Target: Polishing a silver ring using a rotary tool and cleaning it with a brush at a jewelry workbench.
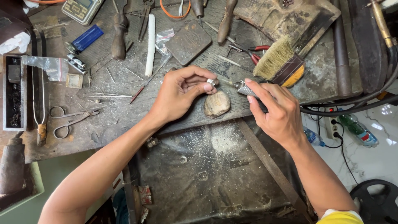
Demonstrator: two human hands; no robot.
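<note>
Head view: at mid-frame the left hand (pixel 178 93) pinches a small silver ring (pixel 211 82) above a wooden peg (pixel 216 104) on the table (pixel 103 124). The right hand (pixel 275 110) grips a rotary tool (pixel 243 88), its long axis pointing left at the ring.

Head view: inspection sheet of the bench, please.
Surface: worn wooden workbench, scratched; metal dust in the tray below.
Job's things: silver ring pinched in left hand; rotary handpiece in right hand, tip at the ring, over the bench peg.
Clutter: scissors, brush, blue lighter, pliers, loose ring in tray.
Grippers: both hands closed on their items.
Cables: black hoses at right; power strip on floor.
Surroundings: plastic bottle, white tile floor.
</note>
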